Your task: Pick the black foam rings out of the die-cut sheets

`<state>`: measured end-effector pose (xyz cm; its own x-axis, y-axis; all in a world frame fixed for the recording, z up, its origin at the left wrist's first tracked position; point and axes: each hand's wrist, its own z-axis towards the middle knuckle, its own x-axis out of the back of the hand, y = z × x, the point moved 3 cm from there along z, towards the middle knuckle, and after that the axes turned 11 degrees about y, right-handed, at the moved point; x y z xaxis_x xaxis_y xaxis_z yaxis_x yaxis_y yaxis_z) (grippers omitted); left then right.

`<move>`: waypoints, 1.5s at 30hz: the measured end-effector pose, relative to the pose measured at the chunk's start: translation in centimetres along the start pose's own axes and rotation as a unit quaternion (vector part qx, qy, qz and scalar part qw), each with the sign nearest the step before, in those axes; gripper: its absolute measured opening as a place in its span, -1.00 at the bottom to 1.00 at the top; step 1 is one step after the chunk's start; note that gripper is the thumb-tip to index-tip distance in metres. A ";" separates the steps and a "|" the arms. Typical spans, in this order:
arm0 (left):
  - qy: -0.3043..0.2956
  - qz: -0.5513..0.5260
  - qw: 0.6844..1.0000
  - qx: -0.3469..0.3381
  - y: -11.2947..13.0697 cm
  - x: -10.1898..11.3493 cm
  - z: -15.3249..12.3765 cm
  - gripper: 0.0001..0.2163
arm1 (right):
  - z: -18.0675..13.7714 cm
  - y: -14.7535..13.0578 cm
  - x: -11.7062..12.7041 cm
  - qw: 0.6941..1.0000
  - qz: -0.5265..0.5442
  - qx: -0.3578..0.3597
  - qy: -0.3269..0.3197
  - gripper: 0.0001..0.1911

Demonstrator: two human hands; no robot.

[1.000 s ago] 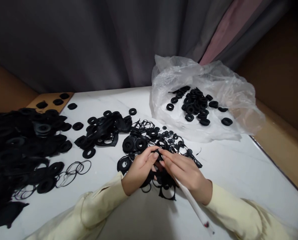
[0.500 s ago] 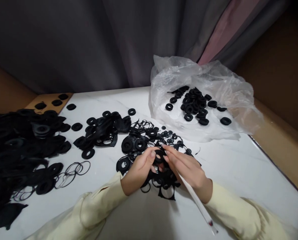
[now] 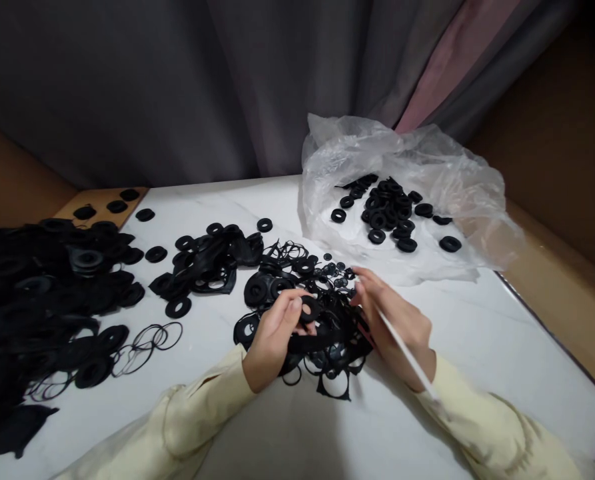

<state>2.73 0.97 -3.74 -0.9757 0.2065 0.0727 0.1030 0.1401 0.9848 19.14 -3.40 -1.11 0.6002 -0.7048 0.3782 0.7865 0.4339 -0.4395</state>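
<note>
My left hand (image 3: 273,337) pinches a black rubber ring (image 3: 310,309) between thumb and fingers, its hole facing me. To the right of it, my right hand (image 3: 401,328) is closed around a slim white stick-like tool (image 3: 402,350), which slants back over the wrist. A small dark bit shows at the right fingertips; I cannot make out whether they grip it. Beneath both hands lies a heap of black rubber scraps (image 3: 334,385), with thin loops, rings and small discs. The scraps partly hide the lower fingers.
A clear plastic bag (image 3: 447,180) at the back right bears several black rings (image 3: 377,237). A large black pile (image 3: 22,300) covers the left side of the white table (image 3: 257,427). A smaller pile (image 3: 217,257) and thin loops (image 3: 150,347) lie between. Behind hangs a grey curtain (image 3: 177,87).
My right hand has moved right and slightly up, away from the ring, with the white tool. My left hand, still on the ring, has shifted slightly left.
</note>
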 end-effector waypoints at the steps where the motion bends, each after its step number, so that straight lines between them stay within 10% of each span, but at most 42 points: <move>1: 0.001 -0.020 1.000 0.014 0.0 0.1 0.0 -0.70 | 0.4 0.2 0.2 1.000 -0.011 -0.026 0.008 -0.76; 9: -0.017 -0.138 0.989 0.049 0.7 0.2 0.4 -0.89 | 1.7 1.7 -0.3 0.959 0.097 -0.251 -0.092 -0.82; 17: -0.040 -0.108 0.993 0.033 1.0 0.1 0.7 -0.78 | 2.3 1.6 0.2 0.957 0.114 -0.258 -0.061 -0.83; 33: -0.050 0.150 0.981 -0.110 0.9 0.1 -0.6 -0.76 | 1.6 -0.6 -0.6 0.939 0.243 -0.063 -0.237 -0.81; 45: -0.022 -0.037 0.999 -0.017 0.2 0.1 -0.3 -0.75 | 0.9 -0.6 -1.0 0.926 0.269 0.005 -0.265 -0.85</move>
<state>2.62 0.77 -3.48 -0.9711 0.2385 -0.0069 0.0235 0.1243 0.9920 18.19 -2.45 -0.49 0.8908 -0.0131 0.4543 0.3533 0.6487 -0.6741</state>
